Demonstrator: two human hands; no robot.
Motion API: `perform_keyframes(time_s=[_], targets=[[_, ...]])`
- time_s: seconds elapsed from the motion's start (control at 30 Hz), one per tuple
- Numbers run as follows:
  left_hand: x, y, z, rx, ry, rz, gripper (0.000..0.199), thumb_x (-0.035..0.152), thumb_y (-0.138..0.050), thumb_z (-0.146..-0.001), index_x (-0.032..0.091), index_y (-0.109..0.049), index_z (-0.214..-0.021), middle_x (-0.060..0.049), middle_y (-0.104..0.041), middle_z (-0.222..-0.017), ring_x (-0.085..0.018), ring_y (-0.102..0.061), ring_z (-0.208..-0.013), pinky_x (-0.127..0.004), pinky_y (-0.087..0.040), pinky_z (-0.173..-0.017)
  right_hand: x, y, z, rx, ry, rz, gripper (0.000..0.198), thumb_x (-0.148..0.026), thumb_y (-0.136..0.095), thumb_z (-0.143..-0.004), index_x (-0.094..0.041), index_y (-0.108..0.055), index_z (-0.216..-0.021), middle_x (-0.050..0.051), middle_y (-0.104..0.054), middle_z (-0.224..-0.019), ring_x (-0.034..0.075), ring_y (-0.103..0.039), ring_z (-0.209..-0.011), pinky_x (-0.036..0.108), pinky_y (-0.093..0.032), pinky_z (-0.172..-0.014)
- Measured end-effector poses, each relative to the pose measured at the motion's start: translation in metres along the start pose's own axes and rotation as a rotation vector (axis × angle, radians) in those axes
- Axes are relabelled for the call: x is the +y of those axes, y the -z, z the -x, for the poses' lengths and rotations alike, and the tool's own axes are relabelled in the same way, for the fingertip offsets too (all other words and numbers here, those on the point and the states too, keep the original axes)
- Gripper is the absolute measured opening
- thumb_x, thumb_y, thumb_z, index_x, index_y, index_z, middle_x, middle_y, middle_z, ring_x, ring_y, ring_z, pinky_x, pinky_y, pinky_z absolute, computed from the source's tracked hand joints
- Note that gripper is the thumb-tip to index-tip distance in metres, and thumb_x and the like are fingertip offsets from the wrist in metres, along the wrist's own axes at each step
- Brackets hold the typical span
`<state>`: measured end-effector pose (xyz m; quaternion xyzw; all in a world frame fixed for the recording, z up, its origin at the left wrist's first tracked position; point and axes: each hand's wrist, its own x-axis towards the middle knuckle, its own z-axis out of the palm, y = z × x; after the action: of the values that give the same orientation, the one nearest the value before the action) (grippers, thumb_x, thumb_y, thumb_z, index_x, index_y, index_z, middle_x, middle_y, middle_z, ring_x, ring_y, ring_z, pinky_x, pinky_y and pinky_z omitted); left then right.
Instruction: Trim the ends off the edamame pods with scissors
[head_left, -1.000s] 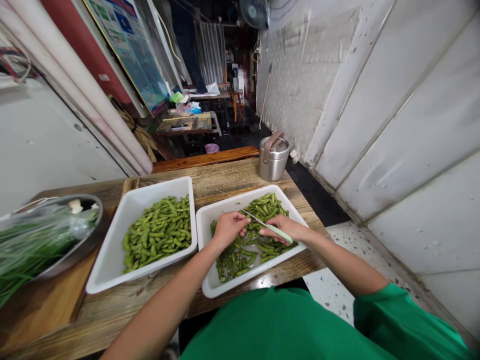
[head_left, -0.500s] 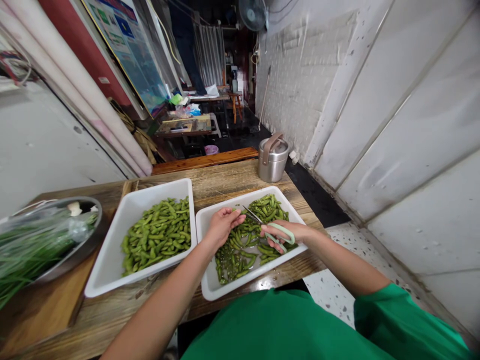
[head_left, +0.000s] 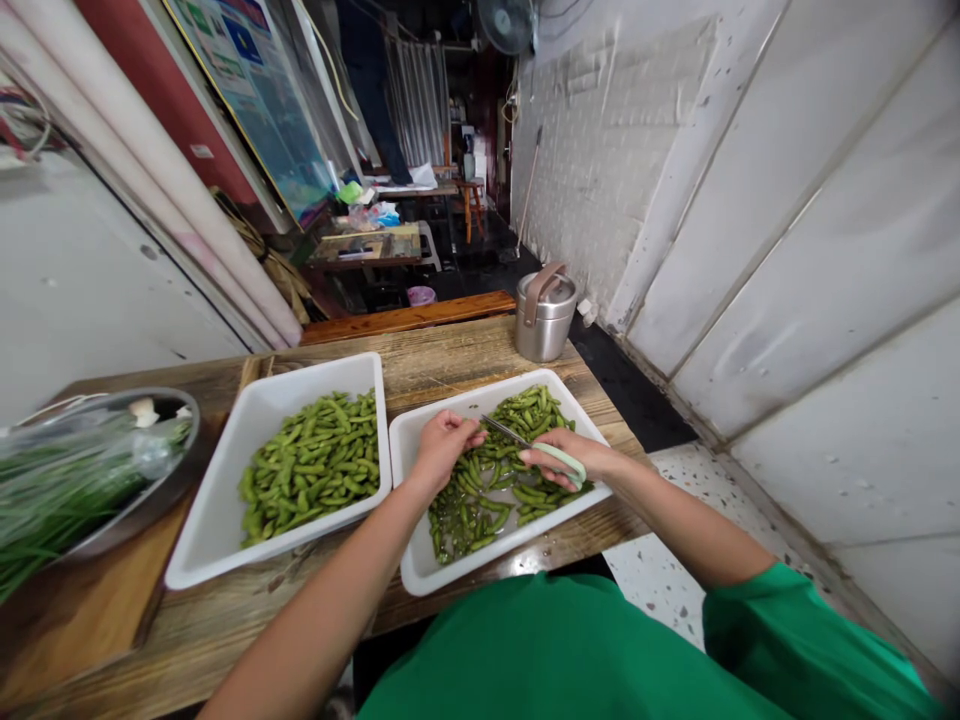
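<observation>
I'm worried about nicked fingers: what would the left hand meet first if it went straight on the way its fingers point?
Most likely the scissors held in the right hand: their blades lie just ahead of the left hand, though depth is hard to judge.

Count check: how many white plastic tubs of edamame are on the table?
2. The first white tub stands right of the metal bowl; the second white tub stands right of that, beneath the left hand and right hand. Any nested underneath would be hidden.
</observation>
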<state>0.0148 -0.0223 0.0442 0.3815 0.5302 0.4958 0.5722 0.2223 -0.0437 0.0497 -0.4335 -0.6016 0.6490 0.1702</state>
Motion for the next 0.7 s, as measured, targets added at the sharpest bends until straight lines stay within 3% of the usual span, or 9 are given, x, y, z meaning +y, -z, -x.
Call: perform_keyframes(time_s=[0.13, 0.3, 0.43, 0.57, 0.7], targets=[[-0.001, 0.005, -0.004, 0.036, -0.058, -0.153, 0.012, 0.018, -0.054, -0.064, 0.016, -0.044, -0.070, 0.001, -0.060, -0.062, -0.010, -0.058, -0.053, -0.023, -0.046, -0.053, 0.007, 0.002, -0.007, 0.065, 0.021, -0.074, 0.040, -0.053, -0.056, -0.070, -0.015, -0.044, -0.064, -0.006, -0.047, -0.046, 0.004, -0.038, -0.028, 0.015, -0.031, -0.024], [-0.014, 0.000, -0.004, -0.226, -0.208, -0.891, 0.018, 0.028, -0.056, -0.064, 0.018, -0.062, -0.078, 0.000, -0.061, -0.064, -0.013, -0.056, -0.058, -0.024, -0.043, -0.058, 0.009, 0.004, -0.009, 0.139, 0.040, -0.135, 0.040, -0.051, -0.057, -0.070, -0.015, -0.043, -0.063, -0.006, -0.047, -0.045, 0.004, -0.039, -0.028, 0.015, -0.032, -0.024], [-0.022, -0.020, -0.005, -0.301, -0.341, -1.353, 0.018, 0.030, -0.059, -0.065, 0.016, -0.065, -0.075, -0.010, -0.065, -0.078, -0.021, -0.059, -0.077, -0.030, -0.042, -0.070, 0.006, 0.004, -0.006, 0.112, 0.039, -0.134, 0.038, -0.048, -0.061, -0.067, -0.015, -0.044, -0.063, -0.007, -0.046, -0.044, 0.004, -0.038, -0.028, 0.014, -0.031, -0.024], [-0.022, -0.034, -0.007, -0.343, -0.405, -1.507, 0.016, 0.019, -0.054, -0.068, 0.011, -0.065, -0.077, -0.018, -0.064, -0.086, -0.027, -0.058, -0.086, -0.035, -0.040, -0.074, 0.005, 0.004, -0.005, 0.127, 0.039, -0.127, 0.037, -0.048, -0.061, -0.067, -0.015, -0.044, -0.064, -0.007, -0.046, -0.043, 0.003, -0.038, -0.028, 0.014, -0.032, -0.025], [-0.015, -0.025, -0.010, -0.334, -0.366, -1.396, 0.017, 0.022, -0.053, -0.069, 0.014, -0.067, -0.075, -0.013, -0.066, -0.084, -0.024, -0.059, -0.081, -0.031, -0.040, -0.071, 0.009, 0.006, -0.007, 0.126, 0.041, -0.117, 0.037, -0.048, -0.061, -0.067, -0.015, -0.045, -0.065, -0.007, -0.045, -0.044, 0.003, -0.038, -0.028, 0.014, -0.032, -0.025]])
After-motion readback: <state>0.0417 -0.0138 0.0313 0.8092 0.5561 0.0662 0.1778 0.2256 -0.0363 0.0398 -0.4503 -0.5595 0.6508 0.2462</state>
